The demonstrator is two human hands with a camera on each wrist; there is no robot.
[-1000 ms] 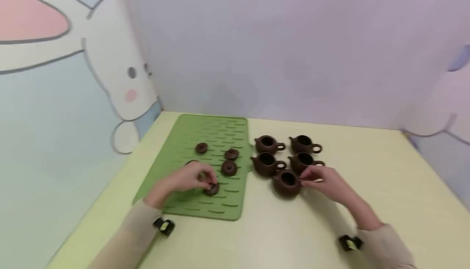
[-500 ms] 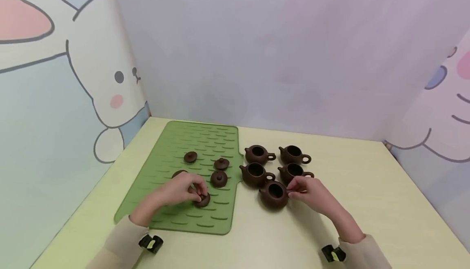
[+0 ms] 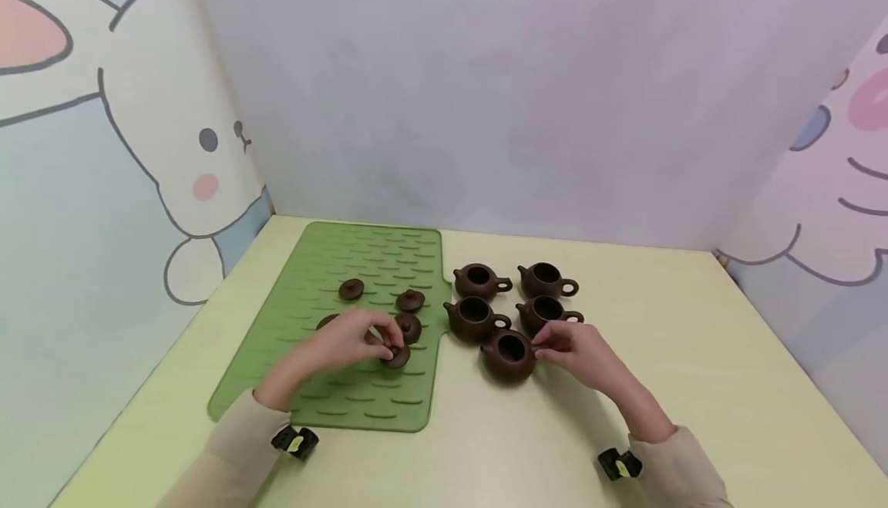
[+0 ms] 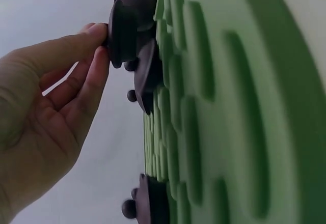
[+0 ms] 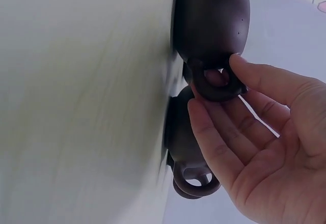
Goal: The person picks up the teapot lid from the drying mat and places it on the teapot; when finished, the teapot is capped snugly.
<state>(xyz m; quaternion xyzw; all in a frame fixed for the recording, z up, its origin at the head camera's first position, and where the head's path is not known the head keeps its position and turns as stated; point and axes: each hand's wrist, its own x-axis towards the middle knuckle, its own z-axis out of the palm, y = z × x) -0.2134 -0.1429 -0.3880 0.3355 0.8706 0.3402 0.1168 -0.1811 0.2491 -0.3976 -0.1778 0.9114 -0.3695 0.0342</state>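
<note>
My left hand [image 3: 350,341] pinches a small dark brown teapot lid [image 3: 395,358] by its knob over the green mat. In the left wrist view the lid [image 4: 122,35] is raised off the mat's ridges, edge-on. Several other lids lie on the mat, including one lid [image 3: 408,328] just beyond the held one and another lid [image 3: 327,321] partly hidden by the left hand. On the table to the right, my right hand [image 3: 576,350] holds the nearest lidless teapot [image 3: 509,365] by its handle. The right wrist view has thumb and fingers at that handle [image 5: 219,89].
Several more open brown teapots, one of them a back-right teapot [image 3: 546,280], stand close behind the held one, spouts to the left. The ridged green mat [image 3: 378,408] lies on the left of the pale table [image 3: 527,454]. Painted walls enclose the back and sides.
The left hand has lifted the lid off the mat and shifted it a little right and away. The right hand stays at the teapot's handle. The head view has shifted slightly.
</note>
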